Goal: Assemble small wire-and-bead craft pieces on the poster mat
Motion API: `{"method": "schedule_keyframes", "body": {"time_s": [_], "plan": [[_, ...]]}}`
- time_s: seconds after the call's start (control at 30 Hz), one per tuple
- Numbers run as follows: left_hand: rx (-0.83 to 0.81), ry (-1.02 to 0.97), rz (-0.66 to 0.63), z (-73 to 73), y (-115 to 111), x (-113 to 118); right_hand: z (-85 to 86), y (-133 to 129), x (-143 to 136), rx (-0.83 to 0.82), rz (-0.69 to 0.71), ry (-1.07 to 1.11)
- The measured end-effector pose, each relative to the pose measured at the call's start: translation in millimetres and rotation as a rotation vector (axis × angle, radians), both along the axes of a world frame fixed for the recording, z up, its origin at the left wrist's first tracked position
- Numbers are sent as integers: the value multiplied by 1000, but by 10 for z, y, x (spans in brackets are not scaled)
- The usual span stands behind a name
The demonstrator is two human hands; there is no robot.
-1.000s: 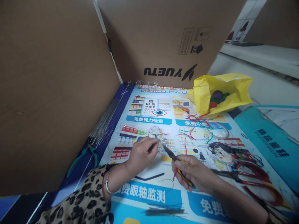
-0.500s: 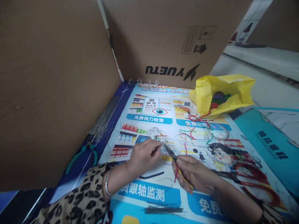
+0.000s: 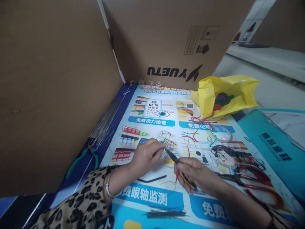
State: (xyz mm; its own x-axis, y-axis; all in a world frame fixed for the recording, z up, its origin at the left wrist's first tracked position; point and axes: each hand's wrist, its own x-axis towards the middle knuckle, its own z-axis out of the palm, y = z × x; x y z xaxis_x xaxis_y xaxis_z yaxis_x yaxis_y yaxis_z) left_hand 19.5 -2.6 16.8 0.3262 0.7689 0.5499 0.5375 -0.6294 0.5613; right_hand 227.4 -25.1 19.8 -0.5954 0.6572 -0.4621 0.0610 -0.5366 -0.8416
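My right hand [image 3: 193,173] is wrapped around needle-nose pliers [image 3: 173,157] with yellow handles, and a bit of red cord shows at its fingers. The plier tips reach the fingertips of my left hand [image 3: 148,156], which is closed in a pinch on a tangled, rounded shape of thin wire [image 3: 164,136]. Short red, green and orange cord pieces show in that wire shape. Its lower part is partly behind my left fingers, and the exact spot where the tips touch is too small to make out.
Large red-handled scissors [image 3: 258,178] lie at right. A yellow bag [image 3: 207,98] holds coloured balls. Cut cords [image 3: 190,137] and a wire bundle [image 3: 165,213] lie on the printed sheet. Teal-handled pliers [image 3: 81,160] and long wires [image 3: 105,122] lie along the cardboard wall [image 3: 59,79].
The wire shape has shifted and turned slightly to the right in my left hand. The plier jaws have moved a little down and left, close against my left fingertips.
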Motion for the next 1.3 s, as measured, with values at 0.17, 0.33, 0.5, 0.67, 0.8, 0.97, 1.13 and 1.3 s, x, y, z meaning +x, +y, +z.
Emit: {"method": "schedule_keyframes", "body": {"time_s": [0.17,0.33,0.5,0.67,0.8,0.97,1.13,1.3], "plan": [[-10,19,-52,-52,21,-22,-13,20,24,72,11,-29],[-26,41,15,-5,24,-18,38,53,59,223,53,-207],[-30,-62,127,19,62,-22,97,118,150,716,136,-609],[-155,-191,211,-13,95,-12,5,177,217,1223,139,-1093],[-211,-255,251,-32,81,11,-29,201,201,1490,125,-1261],[-170,-223,261,13,42,49,85,162,37,1630,-86,-1012],[-186,-223,279,34,28,73,183,131,-258,1688,-191,-739],[-250,-212,284,45,7,79,178,164,-410,1747,-250,-758]]}}
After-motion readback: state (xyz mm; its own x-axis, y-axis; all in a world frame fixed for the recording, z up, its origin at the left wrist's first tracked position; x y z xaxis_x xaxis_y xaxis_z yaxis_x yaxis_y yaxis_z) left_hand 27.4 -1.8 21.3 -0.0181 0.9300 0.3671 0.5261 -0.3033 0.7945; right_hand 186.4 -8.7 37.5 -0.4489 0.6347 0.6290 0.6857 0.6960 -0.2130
